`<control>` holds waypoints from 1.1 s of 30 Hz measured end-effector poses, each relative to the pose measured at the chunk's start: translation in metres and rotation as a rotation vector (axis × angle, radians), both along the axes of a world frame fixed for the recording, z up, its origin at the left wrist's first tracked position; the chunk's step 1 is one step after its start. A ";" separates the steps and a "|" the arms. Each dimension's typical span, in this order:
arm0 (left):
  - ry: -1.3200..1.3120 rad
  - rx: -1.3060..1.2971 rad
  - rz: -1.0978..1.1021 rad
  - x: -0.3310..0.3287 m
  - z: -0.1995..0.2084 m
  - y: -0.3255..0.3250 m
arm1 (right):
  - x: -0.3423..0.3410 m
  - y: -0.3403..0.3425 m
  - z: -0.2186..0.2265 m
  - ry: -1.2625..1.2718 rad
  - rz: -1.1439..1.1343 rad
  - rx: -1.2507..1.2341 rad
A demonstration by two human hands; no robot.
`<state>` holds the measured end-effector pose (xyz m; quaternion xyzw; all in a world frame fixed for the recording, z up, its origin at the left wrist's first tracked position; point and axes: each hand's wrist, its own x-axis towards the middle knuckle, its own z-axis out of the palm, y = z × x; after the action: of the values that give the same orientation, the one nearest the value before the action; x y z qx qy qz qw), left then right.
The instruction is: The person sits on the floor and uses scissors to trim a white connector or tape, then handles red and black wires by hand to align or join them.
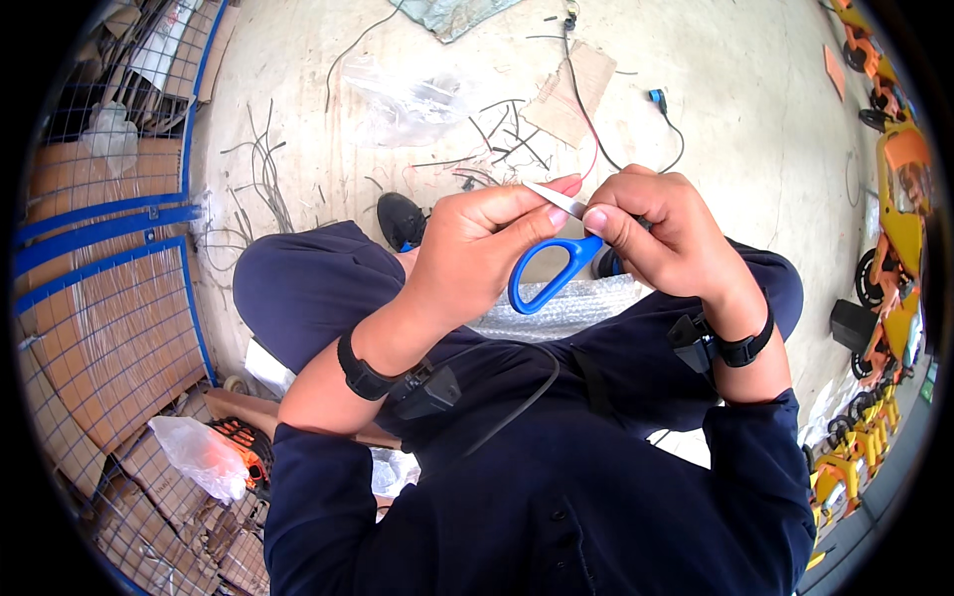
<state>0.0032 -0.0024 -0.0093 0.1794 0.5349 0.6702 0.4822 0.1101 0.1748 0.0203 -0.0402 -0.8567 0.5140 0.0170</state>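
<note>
In front of my lap, my left hand [472, 233] is closed in a pinch, with a thin red wire [597, 149] running up from its fingertips. The pair of scissors [588, 245] has blue handles and a bare metal blade lying against those fingertips. My right hand [656, 223] grips it around the pivot, thumb on top; one handle loop hangs below, between the hands. A black cable [584, 109] passes just beyond my right fingers and curves towards a blue connector [657, 97]. What lies inside the pinches is partly hidden.
Cut black wire pieces [512, 134] lie on the floor beside a cardboard piece [576, 94] and clear plastic film [412, 99]. Longer wires [263, 169] lie further left. A blue wire-mesh cage [109, 223] stands at left, yellow-orange wheeled items [899, 219] at right.
</note>
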 end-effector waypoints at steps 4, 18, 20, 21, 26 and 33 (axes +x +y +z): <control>-0.029 0.001 -0.039 -0.002 0.001 0.000 | 0.002 0.002 -0.005 0.018 0.034 0.041; -0.108 -0.041 -0.123 -0.007 0.014 -0.002 | -0.001 -0.004 -0.007 0.141 -0.016 0.077; -0.094 -0.027 -0.110 -0.006 0.015 -0.003 | -0.001 -0.004 -0.005 0.143 -0.010 0.112; -0.080 -0.012 -0.100 -0.005 0.016 -0.002 | 0.000 -0.004 -0.005 0.144 -0.007 0.129; -0.125 0.110 -0.077 -0.003 0.010 -0.004 | -0.001 -0.006 -0.006 0.234 -0.037 0.109; 0.085 0.004 -0.087 0.001 0.013 -0.007 | 0.009 0.028 0.012 -0.064 -0.269 -0.097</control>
<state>0.0045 -0.0094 0.0040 0.2317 0.5451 0.6417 0.4873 0.1194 0.2024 0.0323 -0.1719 -0.8177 0.5465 0.0564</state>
